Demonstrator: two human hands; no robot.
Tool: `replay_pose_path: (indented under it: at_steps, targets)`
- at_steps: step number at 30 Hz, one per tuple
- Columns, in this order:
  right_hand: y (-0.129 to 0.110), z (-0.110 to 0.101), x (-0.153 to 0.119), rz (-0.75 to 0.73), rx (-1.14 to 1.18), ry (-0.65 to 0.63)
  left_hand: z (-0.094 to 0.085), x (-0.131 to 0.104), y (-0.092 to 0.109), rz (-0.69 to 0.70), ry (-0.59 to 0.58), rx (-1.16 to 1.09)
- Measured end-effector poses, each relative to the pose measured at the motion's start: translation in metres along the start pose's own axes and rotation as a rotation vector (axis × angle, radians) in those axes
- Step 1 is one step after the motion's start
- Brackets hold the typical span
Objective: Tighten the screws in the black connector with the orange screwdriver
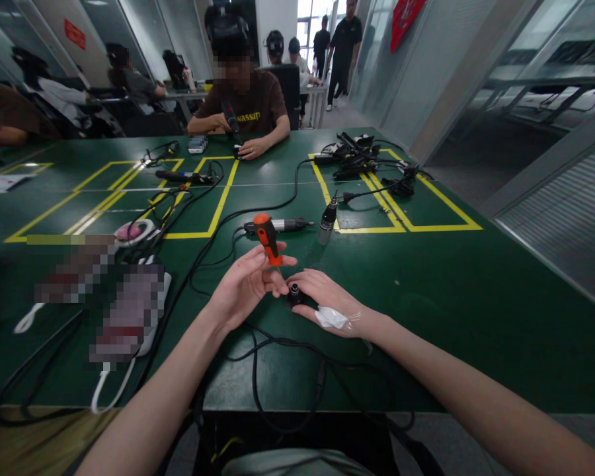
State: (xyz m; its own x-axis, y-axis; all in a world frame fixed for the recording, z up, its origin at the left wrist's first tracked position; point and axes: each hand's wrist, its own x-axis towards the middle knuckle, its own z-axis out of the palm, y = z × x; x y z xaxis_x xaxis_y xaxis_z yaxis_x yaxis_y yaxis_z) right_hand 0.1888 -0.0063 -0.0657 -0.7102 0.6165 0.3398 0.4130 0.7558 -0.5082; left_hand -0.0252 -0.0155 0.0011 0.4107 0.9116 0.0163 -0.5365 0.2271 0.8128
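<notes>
On the dark green table, the right hand has its fingers clamped around a small round black part; the left hand's fingers grip a tilted orange-and-black screwdriver near it. Best brace the part, steadying the screwdriver.

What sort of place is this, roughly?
Probably a shared assembly or training workroom: a green table marked with yellow lines, a corded tool on it, and a person across it holding another tool.
</notes>
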Motion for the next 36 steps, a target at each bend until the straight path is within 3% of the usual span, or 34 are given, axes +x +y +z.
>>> replay_pose_path:
  at_steps: [16,23,36]
  targets:
    - [0.0002,0.0003,0.0003,-0.004,-0.023,-0.014,0.0032,-0.0004,0.0006,0.010,0.045,0.048]
    - [-0.0017,-0.0016,0.0007,0.000,-0.019,-0.018,0.0016,-0.0021,0.0005,0.012,-0.011,0.013]
    - [0.0012,0.0017,-0.0003,0.006,-0.009,0.002,0.0012,-0.0021,0.0006,0.016,-0.014,0.022]
